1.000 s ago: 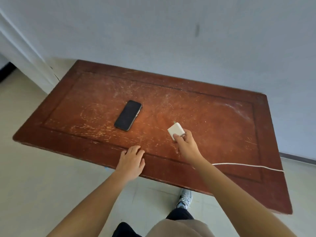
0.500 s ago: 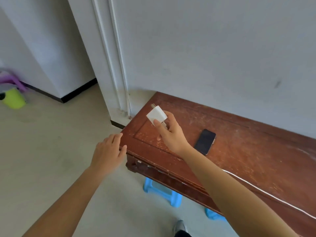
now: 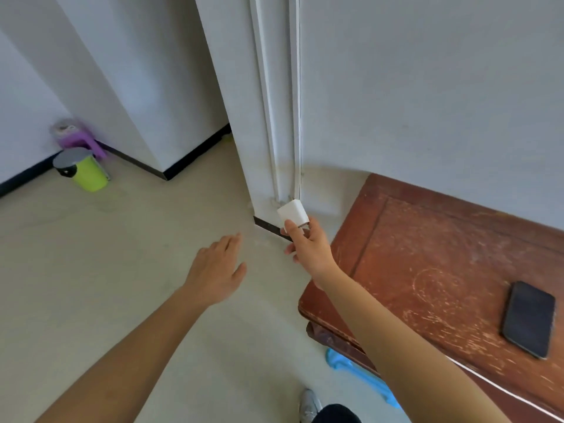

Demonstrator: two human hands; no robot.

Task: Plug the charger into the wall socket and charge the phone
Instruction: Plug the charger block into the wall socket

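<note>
My right hand point(image 3: 308, 250) holds a white charger block point(image 3: 293, 213) out past the table's left end, low in front of the white door frame point(image 3: 271, 117). Its white cable point(image 3: 500, 389) trails back along my forearm over the table's front edge. My left hand point(image 3: 218, 268) hovers over the floor, fingers apart, holding nothing. A black phone point(image 3: 529, 319) lies face up on the scratched wooden table point(image 3: 427, 254) at the right. No wall socket shows in view.
A green bin with a grey lid point(image 3: 82, 169) and a purple stool point(image 3: 76, 137) stand by the far left wall. A blue plastic stool point(image 3: 360, 377) sits under the table. Pale floor point(image 3: 106, 270) fills the left half.
The view has swung left. My right hand lifted the charger off the table and carried it left past the table end toward the door frame. My left hand left the table edge.
</note>
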